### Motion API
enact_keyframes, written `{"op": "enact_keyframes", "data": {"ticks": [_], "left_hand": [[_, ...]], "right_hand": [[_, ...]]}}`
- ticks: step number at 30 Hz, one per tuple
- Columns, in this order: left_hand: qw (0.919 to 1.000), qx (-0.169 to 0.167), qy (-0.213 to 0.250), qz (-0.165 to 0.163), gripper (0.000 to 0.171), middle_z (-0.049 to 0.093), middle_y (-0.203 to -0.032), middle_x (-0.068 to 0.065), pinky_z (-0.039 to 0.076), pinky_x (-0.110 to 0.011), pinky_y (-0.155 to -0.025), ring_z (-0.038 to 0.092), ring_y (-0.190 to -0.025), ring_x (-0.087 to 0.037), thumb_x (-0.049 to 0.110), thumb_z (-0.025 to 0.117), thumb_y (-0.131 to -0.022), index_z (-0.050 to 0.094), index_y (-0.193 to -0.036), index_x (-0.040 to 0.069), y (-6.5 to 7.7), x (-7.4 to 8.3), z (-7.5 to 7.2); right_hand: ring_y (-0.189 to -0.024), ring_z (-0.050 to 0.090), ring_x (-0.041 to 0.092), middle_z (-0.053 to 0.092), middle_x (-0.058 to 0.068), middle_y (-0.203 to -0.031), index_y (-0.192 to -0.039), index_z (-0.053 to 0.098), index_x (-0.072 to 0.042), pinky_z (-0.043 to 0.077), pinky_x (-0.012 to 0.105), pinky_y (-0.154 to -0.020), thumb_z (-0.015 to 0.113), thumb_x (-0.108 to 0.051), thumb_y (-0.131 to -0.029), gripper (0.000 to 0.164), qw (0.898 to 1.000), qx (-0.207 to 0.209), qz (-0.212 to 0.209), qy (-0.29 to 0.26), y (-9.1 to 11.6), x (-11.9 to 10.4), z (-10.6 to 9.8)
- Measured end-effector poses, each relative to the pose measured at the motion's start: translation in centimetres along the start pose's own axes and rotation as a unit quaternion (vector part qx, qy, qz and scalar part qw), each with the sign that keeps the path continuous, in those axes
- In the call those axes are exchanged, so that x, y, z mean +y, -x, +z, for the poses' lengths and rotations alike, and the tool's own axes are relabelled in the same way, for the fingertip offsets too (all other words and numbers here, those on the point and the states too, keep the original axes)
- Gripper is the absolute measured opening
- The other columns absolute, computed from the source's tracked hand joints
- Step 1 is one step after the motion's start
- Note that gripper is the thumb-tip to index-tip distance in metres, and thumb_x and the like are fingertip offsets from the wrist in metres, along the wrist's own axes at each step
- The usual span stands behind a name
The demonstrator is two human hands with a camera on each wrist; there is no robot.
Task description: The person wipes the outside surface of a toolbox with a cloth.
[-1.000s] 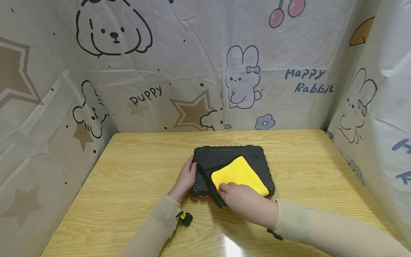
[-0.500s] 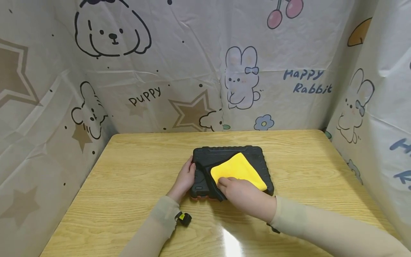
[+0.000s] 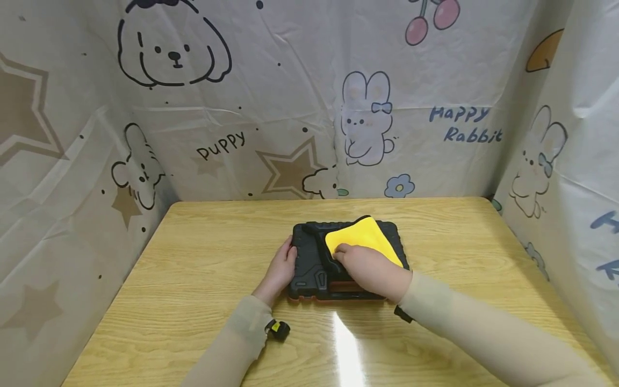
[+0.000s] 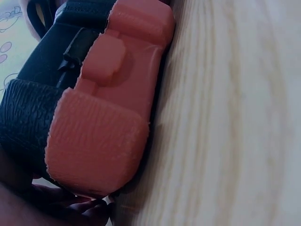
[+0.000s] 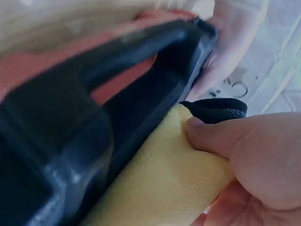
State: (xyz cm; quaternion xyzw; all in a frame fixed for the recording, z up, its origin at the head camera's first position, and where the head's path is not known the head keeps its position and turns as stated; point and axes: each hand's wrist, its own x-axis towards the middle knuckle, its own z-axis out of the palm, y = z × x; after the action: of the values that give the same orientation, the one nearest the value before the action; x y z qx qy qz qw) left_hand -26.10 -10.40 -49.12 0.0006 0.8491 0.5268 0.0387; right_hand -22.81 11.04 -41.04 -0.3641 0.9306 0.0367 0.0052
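Observation:
A black plastic carrying case (image 3: 306, 264) with an orange-red lower half lies flat on the table. At its left side my left hand (image 3: 280, 270) grips the edge; in the left wrist view some fingers (image 4: 91, 209) show by the case's corner (image 4: 96, 141). My right hand (image 3: 369, 267) pinches a folded yellow cloth (image 3: 365, 234) with a black border, thumb on top, and holds it against the lid. The cloth covers the lid's upper right part. In the right wrist view, the cloth (image 5: 155, 179) lies close beside the black handle (image 5: 136, 52).
The wood-grain table (image 3: 208, 247) extends around the case on all sides. Printed cloth walls (image 3: 271, 97) enclose its back, left and right. A black wrist device (image 3: 278, 329) sits on the left sleeve.
My right hand has moved the yellow cloth away from me, from the case's front part toward its far edge. The handle now shows. My left hand stays at the left side.

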Motion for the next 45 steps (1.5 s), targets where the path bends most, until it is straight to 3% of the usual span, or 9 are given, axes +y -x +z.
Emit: {"op": "enact_keyframes", "data": {"ticks": [14, 25, 31, 45], "left_hand": [[1.0000, 0.000, -0.006, -0.003, 0.051, 0.026, -0.155, -0.024, 0.021, -0.056, -0.115, 0.021, -0.139, -0.036, 0.023, 0.033, -0.104, 0.023, -0.151, 0.003, -0.1, 0.0, 0.4], [0.9999, -0.001, -0.002, -0.016, 0.052, 0.024, -0.156, -0.022, 0.019, -0.056, -0.116, 0.019, -0.140, -0.035, 0.024, 0.032, -0.104, 0.022, -0.152, 0.006, 0.1, 0.1, -0.1], [1.0000, 0.002, -0.006, -0.004, 0.051, 0.026, -0.155, -0.023, 0.021, -0.055, -0.116, 0.021, -0.139, -0.036, 0.023, 0.032, -0.104, 0.023, -0.151, 0.004, 0.0, 0.1, -0.1], [1.0000, -0.001, -0.002, -0.002, 0.052, 0.025, -0.155, -0.025, 0.021, -0.056, -0.115, 0.021, -0.139, -0.037, 0.023, 0.033, -0.104, 0.022, -0.151, 0.002, 0.0, 0.1, 0.1]], "right_hand": [[-0.100, 0.062, 0.020, 0.068, 0.010, -0.113, -0.115, 0.067, -0.004, 0.055, 0.037, -0.090, 0.054, -0.002, -0.093, 0.025, 0.998, 0.011, 0.051, -0.033, -2.3, 3.3, -0.1], [-0.093, 0.063, 0.021, 0.070, 0.011, -0.107, -0.106, 0.069, -0.003, 0.055, 0.039, -0.088, 0.054, -0.003, -0.093, 0.021, 0.997, 0.014, 0.060, -0.037, -4.1, 4.2, -0.5], [-0.089, 0.063, 0.022, 0.070, 0.013, -0.105, -0.103, 0.069, -0.002, 0.056, 0.039, -0.085, 0.053, -0.001, -0.093, 0.020, 0.997, 0.028, 0.066, -0.026, -4.6, 4.9, -0.3], [-0.096, 0.063, 0.023, 0.069, 0.012, -0.111, -0.113, 0.068, -0.004, 0.055, 0.040, -0.090, 0.053, -0.001, -0.093, 0.024, 0.997, 0.020, 0.073, -0.030, -4.9, 6.5, 0.4]]}}
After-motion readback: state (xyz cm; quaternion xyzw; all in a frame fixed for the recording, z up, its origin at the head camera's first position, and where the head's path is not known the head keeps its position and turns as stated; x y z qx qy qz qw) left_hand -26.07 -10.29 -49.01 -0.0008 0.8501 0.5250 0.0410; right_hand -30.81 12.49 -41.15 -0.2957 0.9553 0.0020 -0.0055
